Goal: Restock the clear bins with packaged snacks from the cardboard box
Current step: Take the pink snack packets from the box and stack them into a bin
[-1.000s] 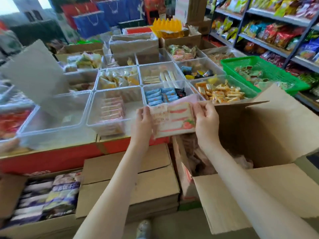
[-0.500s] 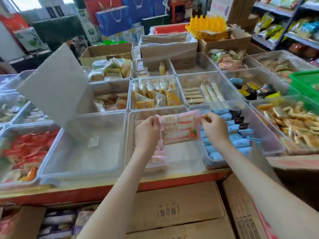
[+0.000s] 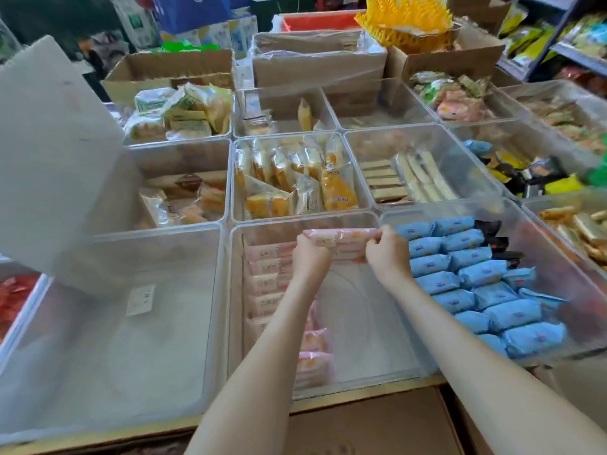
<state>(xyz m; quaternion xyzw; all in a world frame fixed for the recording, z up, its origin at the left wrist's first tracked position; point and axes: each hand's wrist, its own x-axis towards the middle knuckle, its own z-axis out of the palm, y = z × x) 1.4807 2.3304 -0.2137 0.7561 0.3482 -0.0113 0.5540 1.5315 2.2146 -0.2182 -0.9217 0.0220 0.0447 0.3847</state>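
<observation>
Left hand (image 3: 310, 257) and right hand (image 3: 387, 254) pinch a pink packet (image 3: 345, 241) over a clear bin (image 3: 361, 326); stacked packets (image 3: 266, 280) sit left of the fingers (image 3: 305, 242).

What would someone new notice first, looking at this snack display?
First, the two hands at the centre: the left hand and right hand pinch a pink snack pack by its ends over the middle front clear bin, where matching pink packs line the left wall. Next, the bright blue wrapped snacks filling the bin just right of it.
</observation>
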